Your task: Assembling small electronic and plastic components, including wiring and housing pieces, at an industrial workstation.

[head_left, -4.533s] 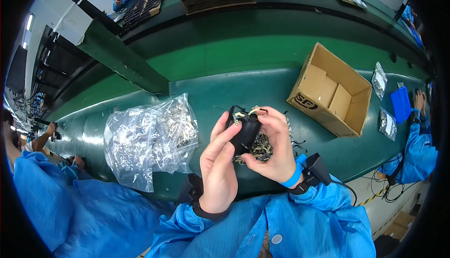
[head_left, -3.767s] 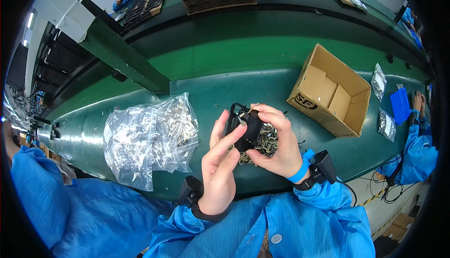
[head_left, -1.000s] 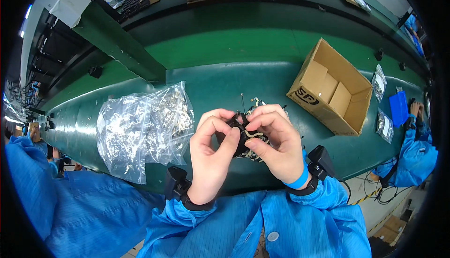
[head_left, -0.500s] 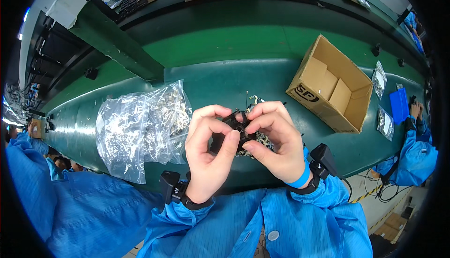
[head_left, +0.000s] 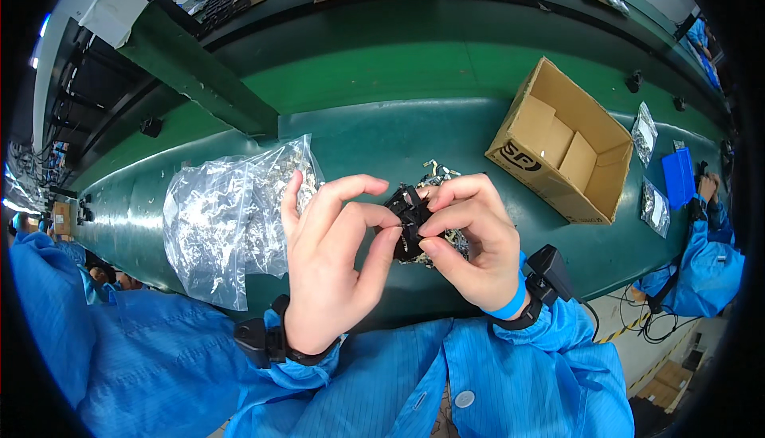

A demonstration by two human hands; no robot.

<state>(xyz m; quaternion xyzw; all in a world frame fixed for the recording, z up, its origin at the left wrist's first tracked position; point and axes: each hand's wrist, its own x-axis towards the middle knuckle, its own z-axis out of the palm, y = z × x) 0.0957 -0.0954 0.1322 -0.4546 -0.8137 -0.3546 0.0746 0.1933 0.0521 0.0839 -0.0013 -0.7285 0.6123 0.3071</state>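
Between my two hands is a small black plastic part (head_left: 411, 209) with a notched, open frame. My right hand (head_left: 476, 235) pinches its right side with thumb and fingers. The thumb and index finger of my left hand (head_left: 339, 251) close on its left edge, while the other left fingers are raised and spread. Whether a smaller piece sits between the left fingertips is too small to tell. Under and behind the part lies a loose pile of small metal and black pieces (head_left: 438, 174), partly hidden by my hands.
Clear plastic bags (head_left: 231, 223) full of small metallic pieces lie to the left. An open cardboard box (head_left: 550, 175) stands to the right. Beyond it are small filled bags (head_left: 655, 209), a blue tray (head_left: 679, 177) and another person's hands (head_left: 708, 186). A green post (head_left: 199, 72) rises at the back left.
My left hand has shifted left and lower, with its outer fingers lifting and spreading. The black part has turned and shows more of its frame. My right hand has barely moved.
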